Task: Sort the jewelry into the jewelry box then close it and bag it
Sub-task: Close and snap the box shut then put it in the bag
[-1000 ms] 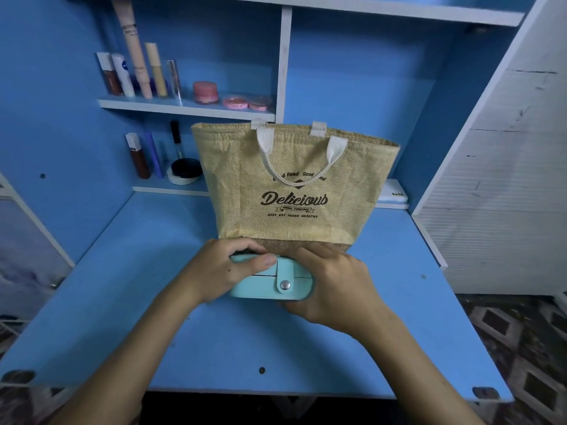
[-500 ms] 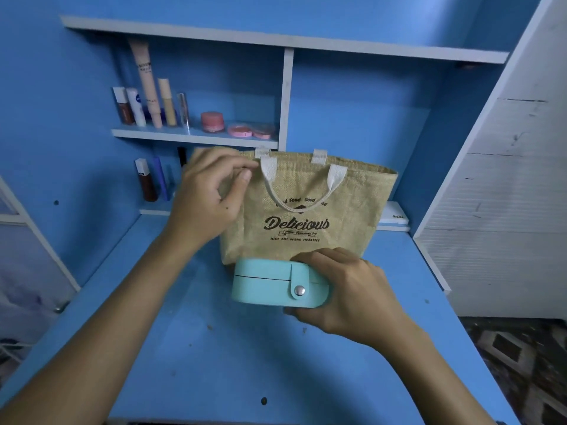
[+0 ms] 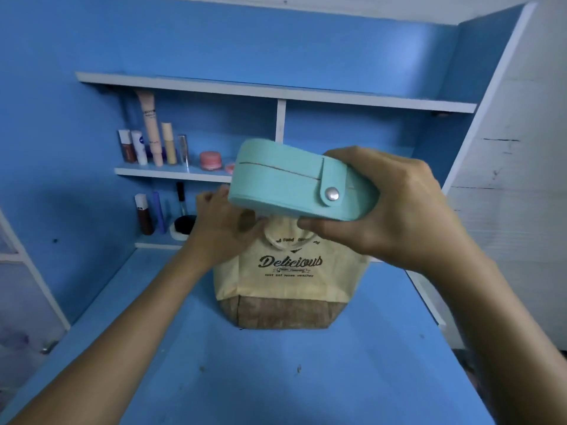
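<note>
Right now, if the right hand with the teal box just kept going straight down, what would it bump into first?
Most likely the bag right below: the right hand holds the box over its top, where the left hand grips the rim. Depth is unclear.

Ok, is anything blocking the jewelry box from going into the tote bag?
Nothing visible blocks it. The right hand holds the closed jewelry box above the tote bag, and the left hand grips the bag's top edge. The bag's mouth is hidden behind the box.
</note>
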{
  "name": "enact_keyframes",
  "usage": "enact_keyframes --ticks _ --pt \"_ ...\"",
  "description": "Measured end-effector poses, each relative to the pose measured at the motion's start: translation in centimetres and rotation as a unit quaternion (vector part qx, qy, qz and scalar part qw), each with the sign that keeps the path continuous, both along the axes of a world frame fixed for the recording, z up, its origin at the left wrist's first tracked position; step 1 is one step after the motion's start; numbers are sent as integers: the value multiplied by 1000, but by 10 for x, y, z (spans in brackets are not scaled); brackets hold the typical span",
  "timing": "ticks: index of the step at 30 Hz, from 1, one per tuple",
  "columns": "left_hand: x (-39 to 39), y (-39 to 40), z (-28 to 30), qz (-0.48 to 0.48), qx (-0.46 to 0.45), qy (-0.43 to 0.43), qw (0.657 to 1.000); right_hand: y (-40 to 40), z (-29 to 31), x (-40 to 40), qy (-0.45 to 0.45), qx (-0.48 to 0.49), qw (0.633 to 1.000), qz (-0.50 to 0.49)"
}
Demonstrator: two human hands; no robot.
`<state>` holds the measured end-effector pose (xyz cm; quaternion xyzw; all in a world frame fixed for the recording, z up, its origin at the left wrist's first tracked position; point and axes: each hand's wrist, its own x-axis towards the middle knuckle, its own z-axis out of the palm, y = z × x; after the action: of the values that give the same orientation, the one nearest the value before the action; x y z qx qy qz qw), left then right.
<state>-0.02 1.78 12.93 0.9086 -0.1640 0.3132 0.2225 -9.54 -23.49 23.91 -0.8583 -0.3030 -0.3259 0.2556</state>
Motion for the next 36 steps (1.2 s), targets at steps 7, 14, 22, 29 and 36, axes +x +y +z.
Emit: enact_keyframes --ticks 7,14,22,29,36 --pt "-30 -8 -10 -38 16 -137 990 5 28 36 44 -2 999 -11" --pt "-47 -6 -21 -36 23 -171 984 17 19 67 132 -88 987 -19" --pt "-48 -6 -24 -39 24 -156 987 29 17 71 145 -151 977 -33" --pt "-49 -4 -26 -28 16 -148 988 32 11 74 208 -153 966 -31" --pt "-55 -5 -25 -43 14 -149 988 42 -25 94 277 -250 927 -36"
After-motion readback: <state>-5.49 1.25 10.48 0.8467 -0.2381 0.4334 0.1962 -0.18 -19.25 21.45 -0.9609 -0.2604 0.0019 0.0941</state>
